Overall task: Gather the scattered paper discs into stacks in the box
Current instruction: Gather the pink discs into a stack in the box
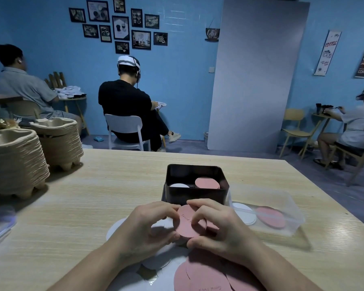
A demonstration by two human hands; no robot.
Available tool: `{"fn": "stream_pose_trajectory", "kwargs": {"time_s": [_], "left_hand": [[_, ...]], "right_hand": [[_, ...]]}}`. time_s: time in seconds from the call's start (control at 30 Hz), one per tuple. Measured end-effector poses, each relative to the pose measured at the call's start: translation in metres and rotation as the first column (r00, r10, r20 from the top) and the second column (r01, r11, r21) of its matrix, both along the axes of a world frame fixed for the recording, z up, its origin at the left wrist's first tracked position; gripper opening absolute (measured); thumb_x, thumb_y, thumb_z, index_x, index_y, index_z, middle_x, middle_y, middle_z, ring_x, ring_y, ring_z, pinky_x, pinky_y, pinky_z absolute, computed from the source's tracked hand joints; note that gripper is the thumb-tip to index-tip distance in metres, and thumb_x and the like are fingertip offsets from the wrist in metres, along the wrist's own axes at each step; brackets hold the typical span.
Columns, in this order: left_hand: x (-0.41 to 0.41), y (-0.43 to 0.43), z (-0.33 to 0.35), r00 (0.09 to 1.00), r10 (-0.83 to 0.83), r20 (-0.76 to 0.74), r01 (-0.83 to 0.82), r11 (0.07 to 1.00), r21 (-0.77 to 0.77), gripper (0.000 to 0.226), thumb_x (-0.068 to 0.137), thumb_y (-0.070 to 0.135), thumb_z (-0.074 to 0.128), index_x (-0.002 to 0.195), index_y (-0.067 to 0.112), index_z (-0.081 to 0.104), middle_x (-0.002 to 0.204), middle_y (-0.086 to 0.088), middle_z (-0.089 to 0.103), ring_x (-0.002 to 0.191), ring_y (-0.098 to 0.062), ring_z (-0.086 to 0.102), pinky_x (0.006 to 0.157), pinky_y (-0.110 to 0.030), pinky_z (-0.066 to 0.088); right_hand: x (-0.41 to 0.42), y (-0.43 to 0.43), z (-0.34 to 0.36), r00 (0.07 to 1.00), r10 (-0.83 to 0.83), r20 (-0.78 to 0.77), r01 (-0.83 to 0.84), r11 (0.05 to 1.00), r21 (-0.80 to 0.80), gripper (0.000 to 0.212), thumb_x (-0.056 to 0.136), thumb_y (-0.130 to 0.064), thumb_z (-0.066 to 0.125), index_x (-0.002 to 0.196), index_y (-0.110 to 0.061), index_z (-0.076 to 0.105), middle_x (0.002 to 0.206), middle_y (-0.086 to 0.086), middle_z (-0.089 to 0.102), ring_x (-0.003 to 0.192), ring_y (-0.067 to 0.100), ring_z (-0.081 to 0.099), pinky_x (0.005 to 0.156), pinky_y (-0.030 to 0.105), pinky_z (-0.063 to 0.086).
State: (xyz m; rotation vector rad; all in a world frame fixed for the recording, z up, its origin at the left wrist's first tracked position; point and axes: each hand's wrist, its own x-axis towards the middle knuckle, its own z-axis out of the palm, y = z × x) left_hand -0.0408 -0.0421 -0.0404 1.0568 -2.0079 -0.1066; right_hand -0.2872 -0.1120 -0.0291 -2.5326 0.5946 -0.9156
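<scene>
- A pale wood-grain table (82, 206) fills the lower half of the frame, in a room with blue walls.
- At the bottom edge, loose pink discs (208, 276) overlap each other, with loose white discs (156, 263) just left of them, partly under the forearms.
- Above these, in the lower centre, the left hand (147, 227) and right hand (221, 225) both curl their fingers and thumbs round the rim of a small pink stack (186, 224), held tilted just above the table.
- Just behind the hands stands the black box (194, 194), open on top. Inside it, a stack of pink discs (207, 182) sits at the right and a stack of white discs (178, 185) at the left.
- Right of the box lies a clear plastic tub (290, 206). One white and one pink disc show through it.
- At the left edge stand two tall piles of moulded-pulp trays (15, 160).
- Beyond the table, three seated people face away. The middle one (124, 101) sits on a white chair.
- Framed pictures (120, 24) hang in the upper left, and a grey panel (256, 76) leans against the wall.
</scene>
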Motion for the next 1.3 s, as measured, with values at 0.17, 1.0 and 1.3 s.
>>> {"fn": "stream_pose_trajectory", "kwargs": {"time_s": [0.17, 1.0, 1.3], "left_hand": [[-0.001, -0.003, -0.004, 1.000, 0.000, 0.005, 0.000, 0.999, -0.038, 0.021, 0.082, 0.023, 0.088, 0.096, 0.021, 0.071, 0.113, 0.011, 0.072, 0.106, 0.009, 0.061, 0.084, -0.013, 0.049], [0.007, -0.013, 0.032, 0.976, 0.190, 0.108, -0.180, 0.979, -0.091, 0.031, 0.094, 0.042, 0.063, 0.118, 0.024, 0.069, 0.122, 0.015, 0.070, 0.110, -0.007, 0.067, 0.088, -0.028, 0.053], [-0.002, -0.042, 0.027, 0.960, 0.178, 0.214, -0.169, 0.984, -0.058, 0.039, 0.097, 0.044, 0.059, 0.133, 0.029, 0.064, 0.138, 0.016, 0.062, 0.128, -0.006, 0.057, 0.105, -0.026, 0.044]], "right_hand": [[-0.001, -0.001, 0.000, 0.999, -0.014, -0.052, 0.011, 0.998, -0.059, 0.034, 0.083, -0.056, 0.081, 0.101, -0.034, 0.063, 0.144, -0.011, 0.056, 0.133, -0.001, 0.053, 0.101, 0.031, 0.051], [-0.018, -0.024, 0.043, 0.998, -0.060, -0.017, 0.058, 0.989, -0.133, 0.030, 0.083, -0.049, 0.080, 0.096, -0.026, 0.064, 0.131, -0.006, 0.065, 0.127, 0.001, 0.054, 0.100, 0.022, 0.043], [-0.017, -0.082, 0.076, 0.977, -0.212, -0.037, 0.209, 0.975, -0.072, 0.035, 0.081, -0.054, 0.072, 0.090, -0.022, 0.064, 0.103, -0.002, 0.072, 0.108, 0.014, 0.063, 0.091, 0.034, 0.049]]}}
